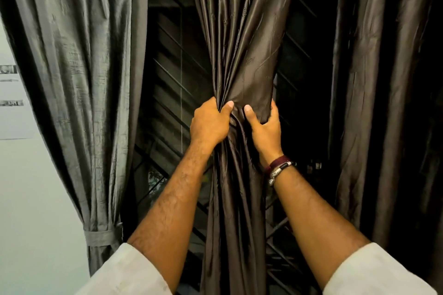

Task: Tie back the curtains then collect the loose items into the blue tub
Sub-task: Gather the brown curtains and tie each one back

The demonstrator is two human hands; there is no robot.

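One curtain (79,103), left of the middle curtain (239,31), is already banded, while our left hand (209,122) and right hand (265,127) clench the middle one, untied; no tub visible.

The fingers of the left hand (209,122) and right hand (265,127) are being hidden in the middle curtain (239,43); the wall notice (12,100) is being blurred.
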